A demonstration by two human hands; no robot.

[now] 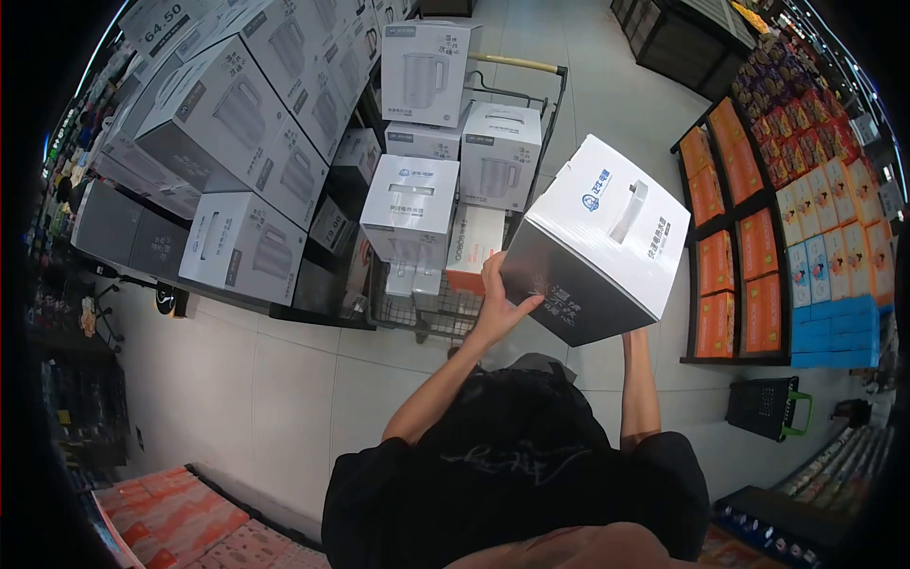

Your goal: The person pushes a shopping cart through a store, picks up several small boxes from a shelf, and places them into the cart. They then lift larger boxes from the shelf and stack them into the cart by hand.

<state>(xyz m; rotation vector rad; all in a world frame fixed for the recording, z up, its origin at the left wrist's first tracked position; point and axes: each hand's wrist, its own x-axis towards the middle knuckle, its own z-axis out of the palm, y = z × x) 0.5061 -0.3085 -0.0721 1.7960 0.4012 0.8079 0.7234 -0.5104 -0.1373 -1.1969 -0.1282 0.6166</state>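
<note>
A large white kettle box with a top handle and a grey side is held up, tilted, in front of my body. My left hand presses its left side, fingers on the box and thumb along the grey face. My right hand is under the lower right side, its fingers hidden by the box. Just beyond stands a wire cart stacked with white kettle boxes and a white-and-orange box.
To the left rises a display of stacked kettle boxes on a dark stand. A rack of orange boxes stands at the right, near a dark basket with a green handle. Pink-orange packs lie at the lower left.
</note>
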